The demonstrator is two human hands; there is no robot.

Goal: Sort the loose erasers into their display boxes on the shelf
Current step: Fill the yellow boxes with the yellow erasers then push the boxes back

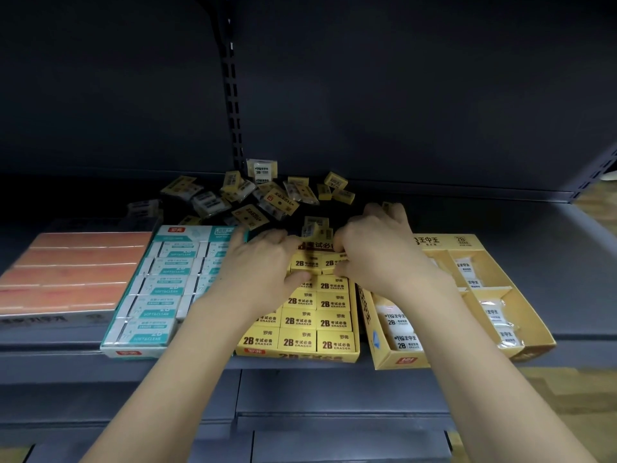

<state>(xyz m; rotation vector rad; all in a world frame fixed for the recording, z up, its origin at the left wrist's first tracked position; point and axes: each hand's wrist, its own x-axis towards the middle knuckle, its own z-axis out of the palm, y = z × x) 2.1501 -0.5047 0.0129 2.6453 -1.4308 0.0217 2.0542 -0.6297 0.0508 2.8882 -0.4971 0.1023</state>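
Observation:
A pile of loose erasers [253, 195], yellow-sleeved and clear-wrapped, lies at the back of the dark shelf. In front stands a yellow display box [300, 357] filled with rows of yellow 2B erasers. My left hand [263, 262] and my right hand [377, 248] meet over its back rows, fingers curled down onto the yellow erasers [305, 264] there. My right hand also holds a small yellow eraser [387, 206] at its far side. A loose wrapped eraser [315, 227] stands just behind the box.
A teal-and-white eraser box [133, 352] sits left of the yellow one, and an orange-filled box [43, 320] is further left. On the right, a partly filled yellow divided box [400, 360] holds wrapped white erasers. A slotted upright [232, 95] runs up the back panel.

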